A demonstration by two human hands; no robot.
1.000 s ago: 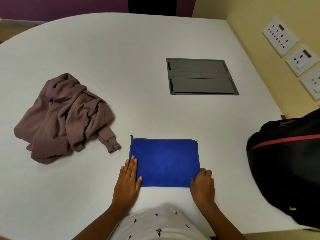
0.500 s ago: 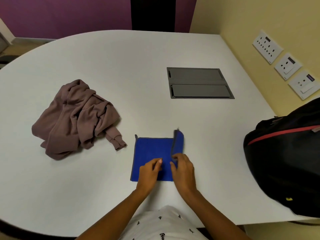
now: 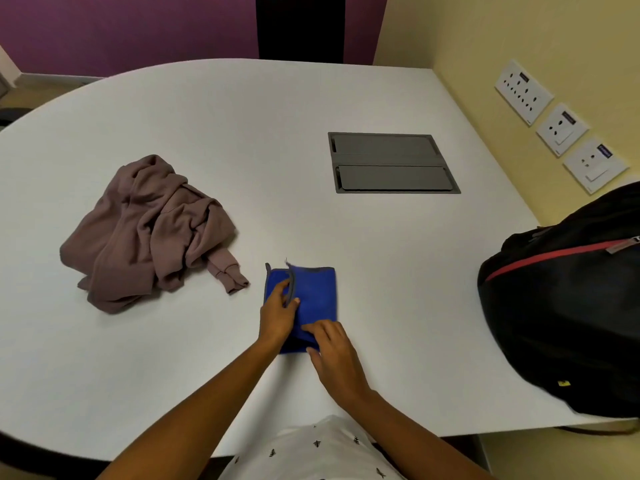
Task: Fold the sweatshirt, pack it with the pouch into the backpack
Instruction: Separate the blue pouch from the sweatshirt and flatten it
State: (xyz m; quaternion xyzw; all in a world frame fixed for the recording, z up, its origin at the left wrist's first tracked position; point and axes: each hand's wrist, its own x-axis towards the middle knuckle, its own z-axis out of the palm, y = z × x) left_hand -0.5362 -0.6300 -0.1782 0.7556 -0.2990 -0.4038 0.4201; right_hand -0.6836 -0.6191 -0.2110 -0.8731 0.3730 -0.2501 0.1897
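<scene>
Blue pouch narrower than before, grey-edged flap pinched in left hand

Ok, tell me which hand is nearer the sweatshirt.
Left. The left hand grips the left part of the blue cloth, just right of the sweatshirt cuff. The right hand is at the cloth's near edge, farther right.

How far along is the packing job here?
Done: nothing looks finished. The sweatshirt lies crumpled on the table, unfolded. In hand: the blue pouch, partly folded over; the left hand pinches its grey edge, the right hand is on its near edge. Left: fold the sweatshirt, then put both into the backpack at the table's right edge.
</scene>
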